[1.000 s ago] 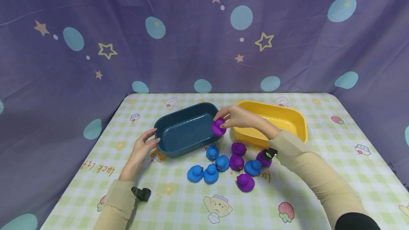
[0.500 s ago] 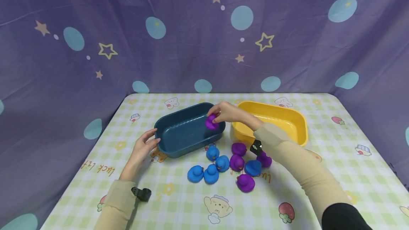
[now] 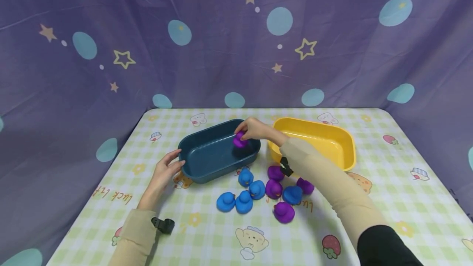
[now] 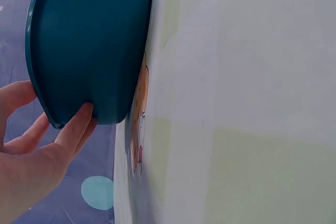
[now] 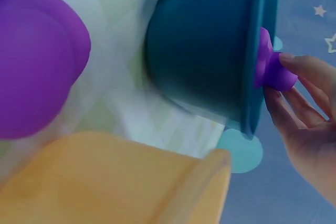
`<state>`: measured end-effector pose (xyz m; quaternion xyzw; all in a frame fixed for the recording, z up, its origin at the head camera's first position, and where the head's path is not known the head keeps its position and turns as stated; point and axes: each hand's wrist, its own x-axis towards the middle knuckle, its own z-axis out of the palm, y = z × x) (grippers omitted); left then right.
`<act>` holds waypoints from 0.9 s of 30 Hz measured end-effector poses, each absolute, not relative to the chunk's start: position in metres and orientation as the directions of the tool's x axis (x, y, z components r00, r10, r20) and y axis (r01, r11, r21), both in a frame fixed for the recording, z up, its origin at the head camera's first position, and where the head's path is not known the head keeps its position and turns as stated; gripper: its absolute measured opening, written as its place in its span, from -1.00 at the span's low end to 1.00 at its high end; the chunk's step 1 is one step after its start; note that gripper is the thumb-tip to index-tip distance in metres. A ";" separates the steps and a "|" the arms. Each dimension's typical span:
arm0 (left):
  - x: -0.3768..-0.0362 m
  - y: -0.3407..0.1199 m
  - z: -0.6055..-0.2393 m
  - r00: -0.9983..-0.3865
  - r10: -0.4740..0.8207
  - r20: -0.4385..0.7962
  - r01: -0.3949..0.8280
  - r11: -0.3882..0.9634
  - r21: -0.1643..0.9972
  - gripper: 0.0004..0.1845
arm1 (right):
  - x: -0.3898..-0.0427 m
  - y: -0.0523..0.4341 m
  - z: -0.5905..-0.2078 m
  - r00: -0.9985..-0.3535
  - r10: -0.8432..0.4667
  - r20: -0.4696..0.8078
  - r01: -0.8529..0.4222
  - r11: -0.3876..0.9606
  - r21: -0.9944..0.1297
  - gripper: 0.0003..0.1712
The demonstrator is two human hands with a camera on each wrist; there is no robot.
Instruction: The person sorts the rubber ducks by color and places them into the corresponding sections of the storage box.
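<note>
Pinching a small, rounded purple toy duck (image 3: 240, 140), the fingers of the right hand (image 3: 255, 129) hold it within the mouth of a dark teal, oblong, round-cornered tub (image 3: 205, 155), at the tub's 2 o'clock in my head view. By my right wrist view the duck is partly hidden behind the rim; whether it touches the tub's floor I cannot tell. The left hand (image 3: 163, 172) touches the tub's end at 9 o'clock, its fingers spread. Around this tub I note a glossy yellow oblong tub (image 3: 329, 139) at 3 o'clock and, between 4 and 6 o'clock, five blue toy ducks (image 3: 244, 204) and four further purple ducks (image 3: 284, 213) on the desk's green-and-white checked cloth (image 3: 207, 243).
</note>
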<state>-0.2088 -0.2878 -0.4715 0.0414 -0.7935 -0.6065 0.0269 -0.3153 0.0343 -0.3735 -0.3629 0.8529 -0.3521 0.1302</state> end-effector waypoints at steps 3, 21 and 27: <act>-0.209 -0.288 -0.472 -0.995 -0.097 -0.010 -0.034 0.254 0.967 -0.33 | -0.319 0.030 -0.379 -0.721 -0.692 0.037 -0.526 0.511 -0.680 -0.71; -0.208 -0.290 -0.474 -0.996 -0.087 -0.012 -0.036 0.269 0.962 -0.31 | -0.556 -0.005 -0.648 -0.696 -0.714 0.076 -0.579 0.494 -0.649 -0.57; -0.208 -0.289 -0.474 -0.996 -0.090 -0.016 -0.038 0.253 0.967 -0.30 | -0.520 -0.004 -0.606 -0.706 -0.704 0.070 -0.564 0.500 -0.657 -0.65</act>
